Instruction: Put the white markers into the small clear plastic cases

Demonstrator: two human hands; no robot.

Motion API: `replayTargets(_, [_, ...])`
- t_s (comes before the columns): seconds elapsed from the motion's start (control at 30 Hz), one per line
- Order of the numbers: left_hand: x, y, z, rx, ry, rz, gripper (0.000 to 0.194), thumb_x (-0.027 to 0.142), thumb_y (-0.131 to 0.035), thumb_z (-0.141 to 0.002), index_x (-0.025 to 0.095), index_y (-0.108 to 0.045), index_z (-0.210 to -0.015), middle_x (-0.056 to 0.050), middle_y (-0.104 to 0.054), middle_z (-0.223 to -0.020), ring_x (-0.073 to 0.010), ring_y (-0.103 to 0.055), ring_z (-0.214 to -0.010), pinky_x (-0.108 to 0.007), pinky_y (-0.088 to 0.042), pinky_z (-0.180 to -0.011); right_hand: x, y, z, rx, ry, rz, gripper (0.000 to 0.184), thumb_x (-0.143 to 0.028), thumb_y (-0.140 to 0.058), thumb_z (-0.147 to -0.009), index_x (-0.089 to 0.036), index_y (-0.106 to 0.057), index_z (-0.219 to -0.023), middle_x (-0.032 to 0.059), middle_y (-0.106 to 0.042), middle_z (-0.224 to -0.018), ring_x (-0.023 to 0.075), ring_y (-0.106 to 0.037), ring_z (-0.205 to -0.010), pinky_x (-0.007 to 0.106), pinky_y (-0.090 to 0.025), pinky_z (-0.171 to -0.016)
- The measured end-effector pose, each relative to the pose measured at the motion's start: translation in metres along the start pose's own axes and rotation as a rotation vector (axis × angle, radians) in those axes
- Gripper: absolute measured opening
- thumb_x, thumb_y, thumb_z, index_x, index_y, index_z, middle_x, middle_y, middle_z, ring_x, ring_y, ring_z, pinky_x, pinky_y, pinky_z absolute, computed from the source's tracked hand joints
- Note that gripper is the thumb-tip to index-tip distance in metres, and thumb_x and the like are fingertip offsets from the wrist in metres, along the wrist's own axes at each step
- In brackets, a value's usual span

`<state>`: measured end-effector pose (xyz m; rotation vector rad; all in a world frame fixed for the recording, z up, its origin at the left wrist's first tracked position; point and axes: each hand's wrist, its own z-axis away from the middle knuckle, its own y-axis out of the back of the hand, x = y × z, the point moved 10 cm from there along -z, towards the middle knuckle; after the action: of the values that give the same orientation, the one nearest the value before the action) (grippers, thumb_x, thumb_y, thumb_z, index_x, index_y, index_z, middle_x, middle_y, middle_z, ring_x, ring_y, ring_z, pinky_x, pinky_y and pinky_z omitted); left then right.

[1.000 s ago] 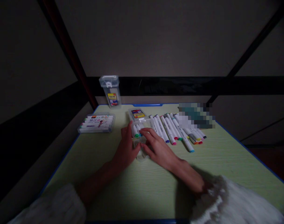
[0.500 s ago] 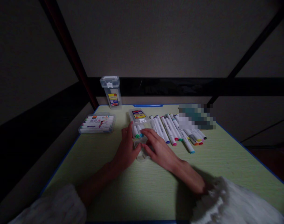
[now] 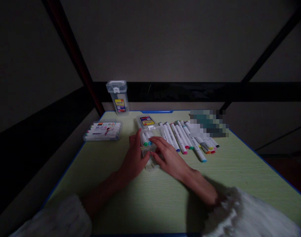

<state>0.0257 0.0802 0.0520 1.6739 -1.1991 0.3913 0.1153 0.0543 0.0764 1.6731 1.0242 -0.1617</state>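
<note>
A clear plastic marker case [image 3: 143,121] lies on its side with its mouth toward me and its lid [image 3: 150,166] folded down on the table. Inside it are a few white markers [image 3: 145,140], green and blue ends showing. My left hand [image 3: 133,158] is closed around the case's left side, thumb over the lid. At the mouth, my right hand [image 3: 168,158] curls its fingers near the blue marker end, its thumb by the lid; both thumbs nearly meet. The undersides of the right fingers are hidden. Right of the case lie several loose white markers [image 3: 178,136] with coloured ends.
An upright clear case [image 3: 119,98] with a yellow label stands at the back left of the pale green table [image 3: 140,204]. A flat clear box of markers [image 3: 103,130] lies at the left edge. A blurred-out greenish item [image 3: 209,123] is at the back right.
Both hands hold nearly the same pose at the case. The whole view has shifted very slightly; the markers and boxes have not visibly moved.
</note>
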Motion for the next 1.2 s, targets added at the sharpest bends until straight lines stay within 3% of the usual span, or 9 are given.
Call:
replayTargets(0.43, [0.0017, 0.0002, 0.0002, -0.006, -0.016, 0.014, 0.086, 0.009, -0.053, -0.071, 0.031, -0.006, -0.140, -0.007, -0.031, -0.121, -0.0239, -0.042, -0.111, -0.043, -0.040, -0.097, 0.0034, 0.0007, -0.0002, 0.020, -0.021, -0.048, 0.042, -0.011, -0.045, -0.082, -0.013, -0.044, -0.124, 0.0149, -0.055, -0.118, 0.0181, -0.062, -0.082, 0.038, -0.051, -0.079])
replayTargets(1.2, [0.0005, 0.0005, 0.0003, 0.006, -0.019, 0.008, 0.088, 0.008, -0.054, -0.070, 0.033, -0.006, -0.140, -0.007, -0.032, -0.120, -0.0215, -0.044, -0.110, -0.040, -0.042, -0.095, 0.0064, 0.0013, 0.0006, 0.027, -0.035, -0.046, 0.046, -0.012, -0.046, -0.082, -0.014, -0.041, -0.127, 0.0110, -0.060, -0.101, 0.0182, -0.060, -0.078, 0.036, -0.050, -0.074])
